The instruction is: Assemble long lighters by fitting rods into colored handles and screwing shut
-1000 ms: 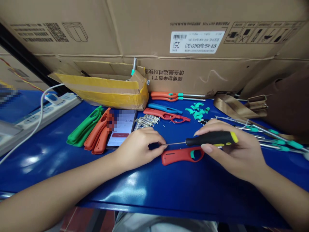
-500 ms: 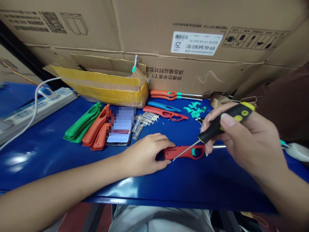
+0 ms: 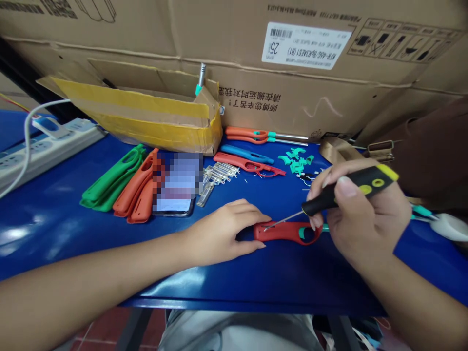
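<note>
A red plastic handle (image 3: 283, 232) with a teal trigger lies flat on the blue table (image 3: 234, 278). My left hand (image 3: 223, 231) rests beside its left end, thumb and forefinger closed around that end and holding it down. My right hand (image 3: 360, 212) is wrapped round a black and yellow screwdriver (image 3: 347, 190). The screwdriver slants down to the left, and its thin tip touches the top face of the red handle near the left end.
Green handle shells (image 3: 109, 178) and orange handle shells (image 3: 137, 192) lie left beside a phone (image 3: 175, 183). Metal pins (image 3: 215, 175), blue and red handles (image 3: 248, 161) and teal triggers (image 3: 298, 161) sit behind. A taped carton (image 3: 146, 117), a power strip (image 3: 47, 146) and big cardboard boxes (image 3: 256, 63) ring the table.
My right hand tilted the screwdriver from level to slanting and set its tip on the red handle. My left hand moved from the screwdriver's tip to the handle's left end.
</note>
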The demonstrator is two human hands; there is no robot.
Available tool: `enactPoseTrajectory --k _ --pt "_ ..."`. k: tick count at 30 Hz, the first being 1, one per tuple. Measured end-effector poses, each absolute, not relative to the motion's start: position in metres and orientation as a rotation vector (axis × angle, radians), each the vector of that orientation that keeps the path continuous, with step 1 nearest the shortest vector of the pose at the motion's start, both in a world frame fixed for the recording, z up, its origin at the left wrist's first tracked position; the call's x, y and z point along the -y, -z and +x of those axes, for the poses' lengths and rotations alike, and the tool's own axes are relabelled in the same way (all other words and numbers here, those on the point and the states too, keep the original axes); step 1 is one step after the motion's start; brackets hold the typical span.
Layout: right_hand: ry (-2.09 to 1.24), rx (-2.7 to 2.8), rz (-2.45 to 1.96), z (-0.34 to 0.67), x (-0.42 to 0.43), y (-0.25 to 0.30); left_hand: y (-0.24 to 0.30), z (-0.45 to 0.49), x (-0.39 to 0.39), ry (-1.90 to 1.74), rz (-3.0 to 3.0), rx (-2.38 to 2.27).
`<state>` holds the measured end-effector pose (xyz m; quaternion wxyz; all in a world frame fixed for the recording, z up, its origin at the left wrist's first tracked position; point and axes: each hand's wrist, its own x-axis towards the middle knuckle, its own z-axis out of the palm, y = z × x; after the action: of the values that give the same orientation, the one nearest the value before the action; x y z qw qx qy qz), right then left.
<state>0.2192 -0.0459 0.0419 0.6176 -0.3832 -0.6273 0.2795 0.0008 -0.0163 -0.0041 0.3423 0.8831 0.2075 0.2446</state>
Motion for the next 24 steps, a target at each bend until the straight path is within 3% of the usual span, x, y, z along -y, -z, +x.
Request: enactPoseTrajectory --k 24 --pt "-0.419 1.78 -0.695 0.2289 0.0456 -0.0348 0.0042 0.0003 0.0156 -0.619 2.326 -0.543"
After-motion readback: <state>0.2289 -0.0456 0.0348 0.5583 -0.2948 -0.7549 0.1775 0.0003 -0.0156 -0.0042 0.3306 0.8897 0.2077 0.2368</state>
